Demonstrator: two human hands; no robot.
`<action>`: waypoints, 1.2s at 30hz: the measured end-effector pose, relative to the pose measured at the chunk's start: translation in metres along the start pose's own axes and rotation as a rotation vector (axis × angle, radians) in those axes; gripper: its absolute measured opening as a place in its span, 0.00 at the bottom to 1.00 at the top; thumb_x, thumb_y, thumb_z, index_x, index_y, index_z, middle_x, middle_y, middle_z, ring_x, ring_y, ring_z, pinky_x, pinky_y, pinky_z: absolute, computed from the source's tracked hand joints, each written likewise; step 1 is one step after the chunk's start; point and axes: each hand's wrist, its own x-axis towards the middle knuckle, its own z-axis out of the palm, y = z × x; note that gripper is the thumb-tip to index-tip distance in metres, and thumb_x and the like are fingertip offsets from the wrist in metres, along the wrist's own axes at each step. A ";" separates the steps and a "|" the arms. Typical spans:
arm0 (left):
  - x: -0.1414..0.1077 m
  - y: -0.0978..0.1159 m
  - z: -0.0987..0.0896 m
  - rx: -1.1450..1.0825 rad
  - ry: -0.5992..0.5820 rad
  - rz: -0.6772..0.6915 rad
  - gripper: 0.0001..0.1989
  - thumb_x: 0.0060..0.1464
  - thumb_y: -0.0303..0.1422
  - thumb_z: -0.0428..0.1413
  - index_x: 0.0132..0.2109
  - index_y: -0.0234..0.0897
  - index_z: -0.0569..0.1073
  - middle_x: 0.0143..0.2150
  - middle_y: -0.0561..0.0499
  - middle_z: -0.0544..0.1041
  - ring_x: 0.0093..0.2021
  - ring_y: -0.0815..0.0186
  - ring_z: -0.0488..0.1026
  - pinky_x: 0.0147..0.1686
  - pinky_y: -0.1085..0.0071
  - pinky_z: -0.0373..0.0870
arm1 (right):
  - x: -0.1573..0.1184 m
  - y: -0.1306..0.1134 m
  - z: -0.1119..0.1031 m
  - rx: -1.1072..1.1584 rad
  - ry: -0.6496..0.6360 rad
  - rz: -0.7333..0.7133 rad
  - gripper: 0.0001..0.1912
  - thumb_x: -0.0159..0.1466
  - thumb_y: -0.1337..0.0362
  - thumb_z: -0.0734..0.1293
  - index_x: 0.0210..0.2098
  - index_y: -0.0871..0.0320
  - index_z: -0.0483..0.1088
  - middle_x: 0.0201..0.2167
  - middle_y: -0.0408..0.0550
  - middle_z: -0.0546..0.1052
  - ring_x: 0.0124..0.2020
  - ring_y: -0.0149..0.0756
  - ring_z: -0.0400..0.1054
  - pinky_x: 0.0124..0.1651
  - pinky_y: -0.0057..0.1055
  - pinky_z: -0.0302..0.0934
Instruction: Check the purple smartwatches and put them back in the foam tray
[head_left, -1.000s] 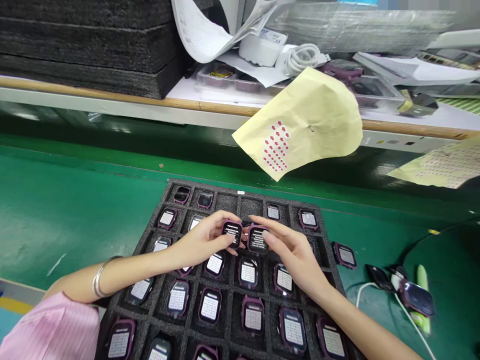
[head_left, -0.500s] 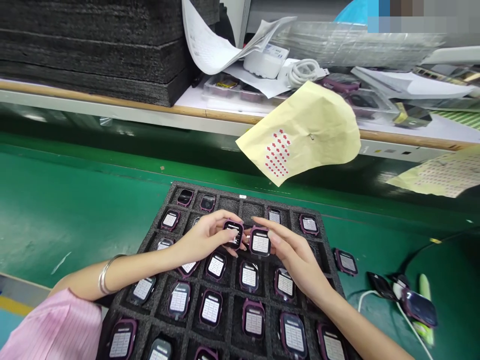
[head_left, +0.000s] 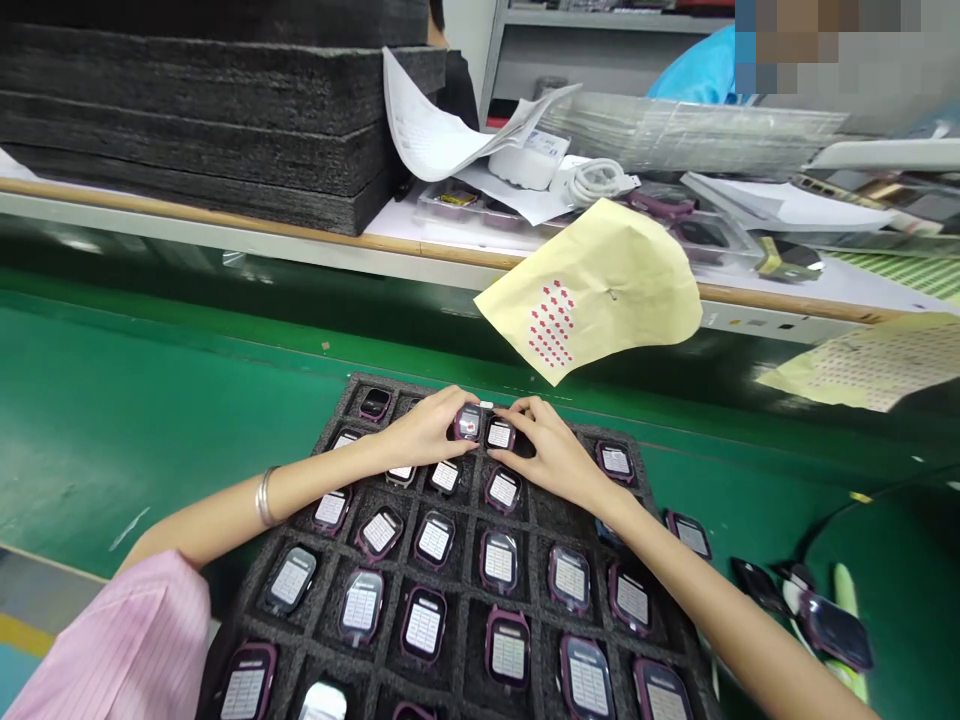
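Observation:
My left hand (head_left: pixel 437 425) is closed on a purple smartwatch case (head_left: pixel 469 423) with a lit screen, over the far row of the black foam tray (head_left: pixel 541 513). Right beside it, my right hand (head_left: pixel 541 440) pinches a second purple watch case (head_left: pixel 500 433) between thumb and fingers. Both cases are at the far-row pockets; whether they touch the foam I cannot tell. Nearer rows of the tray hold several similar strapless watches, such as a purple one (head_left: pixel 424 625), most showing white list screens. My forearms cover some pockets.
Another watch (head_left: pixel 688 534) lies on the green table (head_left: pixel 135 400) right of the tray, near a dark-screened device (head_left: pixel 836 628) with cables. A yellow paper sheet (head_left: pixel 637 280) hangs from the shelf edge behind. Black foam stacks (head_left: pixel 225 130) stand on the shelf at left.
Both hands have moved away from me with their watches, from mid-tray to its far row. The view has shifted slightly.

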 end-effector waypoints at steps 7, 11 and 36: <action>-0.010 -0.016 -0.029 0.227 -0.081 -0.063 0.26 0.48 0.47 0.62 0.50 0.36 0.69 0.49 0.43 0.70 0.50 0.51 0.65 0.49 0.56 0.62 | 0.018 -0.018 -0.005 -0.135 -0.110 -0.154 0.15 0.68 0.63 0.63 0.53 0.59 0.69 0.46 0.54 0.72 0.48 0.48 0.63 0.52 0.46 0.59; -0.034 -0.031 -0.045 0.330 0.024 -0.304 0.16 0.62 0.39 0.47 0.42 0.27 0.71 0.43 0.35 0.71 0.50 0.45 0.64 0.49 0.48 0.58 | 0.053 -0.039 0.017 -0.157 -0.215 -0.244 0.12 0.70 0.65 0.61 0.50 0.58 0.71 0.45 0.50 0.75 0.46 0.42 0.64 0.53 0.37 0.59; -0.042 0.035 -0.051 -1.351 0.258 -0.405 0.19 0.54 0.43 0.58 0.43 0.31 0.71 0.27 0.54 0.66 0.26 0.73 0.66 0.21 0.79 0.61 | 0.009 -0.086 0.006 0.808 -0.101 0.419 0.19 0.60 0.51 0.70 0.40 0.62 0.70 0.30 0.51 0.79 0.15 0.30 0.67 0.12 0.22 0.53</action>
